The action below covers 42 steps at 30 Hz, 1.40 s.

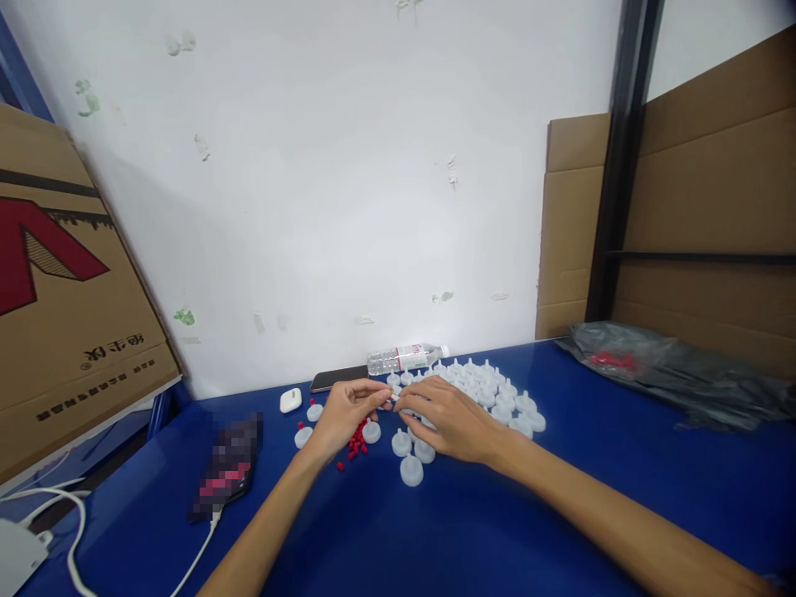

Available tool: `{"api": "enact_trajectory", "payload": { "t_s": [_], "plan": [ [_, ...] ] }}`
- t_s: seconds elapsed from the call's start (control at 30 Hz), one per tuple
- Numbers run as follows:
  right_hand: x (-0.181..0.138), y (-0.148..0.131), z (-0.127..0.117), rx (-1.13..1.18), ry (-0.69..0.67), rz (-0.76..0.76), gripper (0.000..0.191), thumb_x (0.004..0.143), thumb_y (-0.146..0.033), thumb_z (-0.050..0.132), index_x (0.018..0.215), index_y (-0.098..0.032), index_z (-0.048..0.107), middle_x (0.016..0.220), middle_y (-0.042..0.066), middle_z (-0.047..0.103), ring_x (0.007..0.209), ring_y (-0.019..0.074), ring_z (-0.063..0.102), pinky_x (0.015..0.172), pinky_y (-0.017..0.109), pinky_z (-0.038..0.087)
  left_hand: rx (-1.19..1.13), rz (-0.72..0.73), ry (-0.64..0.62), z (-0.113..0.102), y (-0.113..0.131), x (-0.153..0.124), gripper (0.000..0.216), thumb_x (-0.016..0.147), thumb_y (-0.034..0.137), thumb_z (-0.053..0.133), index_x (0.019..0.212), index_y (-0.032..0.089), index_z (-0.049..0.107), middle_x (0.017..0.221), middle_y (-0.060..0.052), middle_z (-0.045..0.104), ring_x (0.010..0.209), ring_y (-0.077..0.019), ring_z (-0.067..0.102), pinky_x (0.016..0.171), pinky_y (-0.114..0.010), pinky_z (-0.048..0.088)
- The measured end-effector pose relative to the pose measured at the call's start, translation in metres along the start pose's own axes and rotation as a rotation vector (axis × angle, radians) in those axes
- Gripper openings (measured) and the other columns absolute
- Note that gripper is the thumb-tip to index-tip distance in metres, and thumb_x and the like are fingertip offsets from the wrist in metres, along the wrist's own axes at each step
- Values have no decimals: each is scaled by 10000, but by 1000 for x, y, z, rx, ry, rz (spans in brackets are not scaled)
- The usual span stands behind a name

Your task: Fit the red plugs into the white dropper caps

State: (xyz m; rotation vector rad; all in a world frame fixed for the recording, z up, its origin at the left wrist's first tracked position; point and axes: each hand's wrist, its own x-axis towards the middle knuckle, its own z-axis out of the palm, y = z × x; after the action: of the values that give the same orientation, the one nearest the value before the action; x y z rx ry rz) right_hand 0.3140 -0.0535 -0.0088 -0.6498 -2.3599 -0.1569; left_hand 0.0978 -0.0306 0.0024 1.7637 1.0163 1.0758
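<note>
Both my hands meet over a blue table. My left hand is closed in a pinch with its fingertips at a small white piece. My right hand is curled, its fingertips touching the same white piece. Under the left hand lies a small heap of red plugs. Several white plastic caps lie loose in front of the hands, and a larger cluster of white caps spreads behind the right hand.
A plastic water bottle lies at the wall beside a dark phone and a white earbud case. A blurred phone with a white cable sits left. Cardboard boxes stand left and right; a grey plastic bag lies right.
</note>
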Motion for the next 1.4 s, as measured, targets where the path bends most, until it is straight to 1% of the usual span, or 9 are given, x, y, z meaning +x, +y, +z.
{"api": "enact_trajectory", "payload": {
  "t_s": [0.17,0.43,0.53,0.67,0.83,0.97,1.13,1.3,1.4],
  "plan": [
    [-1,3,3,-31,7,-9,237,971,-166,453,1135,-199,621,1068,65,696,976,193,647,926,373,460,-18,20,-12,3,5,-2,360,798,463,718,933,130,735,835,-81,755,813,-215,687,666,-275,514],
    [-4,12,13,-93,135,-114,229,969,-143,527,1165,-220,620,1119,64,703,988,179,658,884,361,498,-53,5,-40,0,8,-5,307,790,422,748,916,142,749,827,-74,735,798,-188,648,700,-276,482],
    [-4,11,11,-121,189,-142,318,947,-56,505,1193,-223,617,1216,73,677,1107,195,628,916,379,499,-147,-49,-50,-4,10,-7,380,765,389,783,1070,172,723,975,-85,723,871,-190,638,724,-273,466],
    [-3,4,5,-169,234,-213,386,957,-35,470,1278,-218,584,1307,81,638,1226,198,571,943,383,496,-349,-145,-205,-5,13,-11,558,783,338,772,1303,218,610,1156,-107,674,904,-171,606,717,-258,431],
    [1,-9,1,-199,329,-294,313,956,-61,508,1215,-193,625,1291,81,651,1220,178,577,938,360,494,-588,-90,-414,6,19,-17,365,815,328,697,1119,127,715,994,-117,682,821,-162,562,695,-263,401],
    [2,-11,2,-206,353,-308,334,948,-52,505,1228,-195,619,1273,82,660,1220,172,577,945,357,491,-553,0,-335,15,25,-21,266,826,307,684,979,100,749,823,-76,652,731,-134,525,668,-251,397],
    [3,-8,5,-230,305,-254,377,918,-32,499,1224,-215,620,1313,90,621,1219,193,563,969,383,472,-427,4,-235,16,25,-19,337,795,312,733,1068,114,740,920,-103,725,848,-203,647,742,-287,492],
    [3,-4,-6,-277,315,-119,342,887,-69,519,1174,-208,641,1360,144,534,1236,274,513,974,465,455,-395,-73,13,-4,17,-7,450,737,362,797,1094,104,709,998,-141,758,972,-269,709,931,-389,532],
    [2,-1,-10,-268,303,-62,280,884,-73,514,1097,-192,652,1336,149,530,1216,283,509,970,473,445,-235,-113,49,-26,11,-1,487,713,391,806,1099,119,686,1058,-144,751,967,-262,721,951,-388,533]
  ]
}}
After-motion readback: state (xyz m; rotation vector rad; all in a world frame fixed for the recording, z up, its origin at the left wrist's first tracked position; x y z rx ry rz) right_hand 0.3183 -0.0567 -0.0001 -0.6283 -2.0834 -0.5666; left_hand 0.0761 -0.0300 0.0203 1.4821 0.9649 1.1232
